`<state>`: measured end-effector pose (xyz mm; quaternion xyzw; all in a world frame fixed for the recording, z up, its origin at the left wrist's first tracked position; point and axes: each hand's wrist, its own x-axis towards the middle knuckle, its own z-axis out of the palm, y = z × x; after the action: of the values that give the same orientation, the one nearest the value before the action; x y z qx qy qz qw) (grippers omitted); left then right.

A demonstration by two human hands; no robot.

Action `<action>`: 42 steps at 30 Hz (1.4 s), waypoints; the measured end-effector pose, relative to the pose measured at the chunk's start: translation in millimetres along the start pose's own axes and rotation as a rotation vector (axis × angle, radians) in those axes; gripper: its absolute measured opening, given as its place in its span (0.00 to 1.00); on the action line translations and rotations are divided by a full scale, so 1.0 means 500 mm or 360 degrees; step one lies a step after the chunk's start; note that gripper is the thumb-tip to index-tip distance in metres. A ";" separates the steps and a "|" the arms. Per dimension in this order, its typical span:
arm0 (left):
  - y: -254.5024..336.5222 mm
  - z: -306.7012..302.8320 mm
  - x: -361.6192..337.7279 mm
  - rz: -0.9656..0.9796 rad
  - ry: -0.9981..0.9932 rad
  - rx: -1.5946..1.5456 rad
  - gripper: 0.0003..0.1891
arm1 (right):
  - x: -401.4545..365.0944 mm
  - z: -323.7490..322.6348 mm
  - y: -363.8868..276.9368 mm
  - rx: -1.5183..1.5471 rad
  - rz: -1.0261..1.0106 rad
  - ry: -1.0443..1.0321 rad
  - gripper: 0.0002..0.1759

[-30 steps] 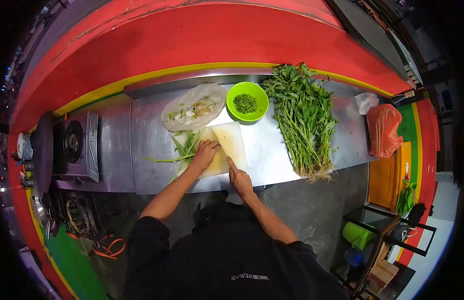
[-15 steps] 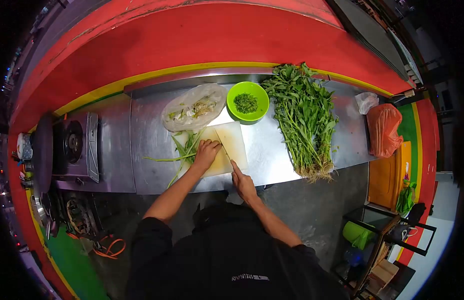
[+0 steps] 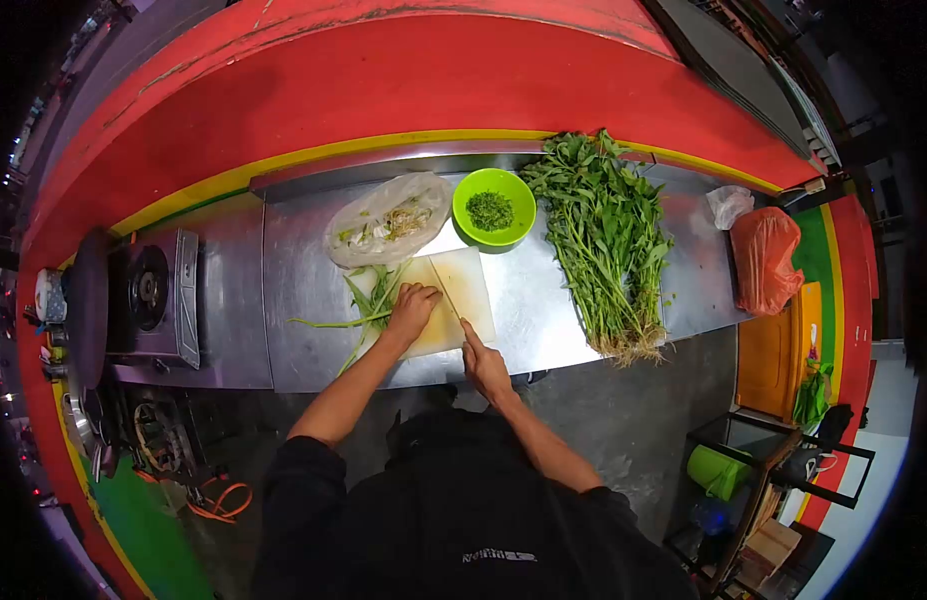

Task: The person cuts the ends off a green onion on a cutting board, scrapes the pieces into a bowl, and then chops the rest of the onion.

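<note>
On the white cutting board (image 3: 468, 270), my left hand (image 3: 411, 310) is closed over green stalks (image 3: 376, 297), whose long ends stick out to the left past the board. My right hand (image 3: 485, 368) grips the handle of a knife (image 3: 446, 290); its blade lies across the board, beside my left fingertips. Behind the board stands a green bowl (image 3: 528, 208) with chopped greens (image 3: 489, 210) in it. Left of the bowl lies a clear plastic bag (image 3: 388, 218) with scraps or roots inside.
A big bunch of leafy greens (image 3: 605, 240) with roots lies on the metal counter (image 3: 313, 345) to the right. Farther right are an orange-red plastic bag (image 3: 766, 260) and a small clear bag (image 3: 728, 205). A gas stove (image 3: 155, 292) stands at the left.
The view has shifted very slightly. Both hands stay at nearly the same place on the board, with the knife still in my right hand.
</note>
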<state>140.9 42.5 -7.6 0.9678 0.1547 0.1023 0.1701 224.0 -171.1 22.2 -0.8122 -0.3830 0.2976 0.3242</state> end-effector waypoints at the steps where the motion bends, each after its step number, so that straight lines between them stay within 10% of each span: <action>1: 0.005 -0.008 0.002 -0.0023 -0.0033 -0.0001 0.15 | -0.005 -0.001 0.000 0.0024 0.0017 -0.0025 0.32; 42: -0.001 -0.009 0.005 0.0020 0.0091 -0.0066 0.13 | 0.007 -0.006 -0.010 0.0070 0.0052 -0.0034 0.32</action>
<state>142.0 45.1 -3.3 0.9617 0.1511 0.1342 0.1850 225.7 -166.7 26.8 -0.8078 -0.3666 0.3197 0.3329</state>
